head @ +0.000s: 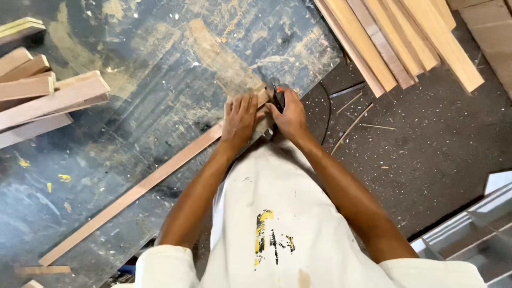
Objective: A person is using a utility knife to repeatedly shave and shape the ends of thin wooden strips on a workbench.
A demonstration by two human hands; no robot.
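Both hands meet at the table's near edge: the left hand (239,118) presses flat, fingers spread, on the near end of a long pale wooden strip (133,194), whose axis runs away to the near-left. The right hand (290,116), just beside it, is clamped around a black and red power tool (278,99). Farther off, stacked pale wood offcuts (42,96) lie at the table's left edge and long pale wooden planks (394,40) lean beyond the far right corner.

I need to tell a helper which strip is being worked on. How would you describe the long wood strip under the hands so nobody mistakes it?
Start at the dark, dusty worktable. The long wood strip lies alone, slanting from the lower left edge up to the left hand. Unlike the stacked short boards at the left, it is thin, single and reddish.
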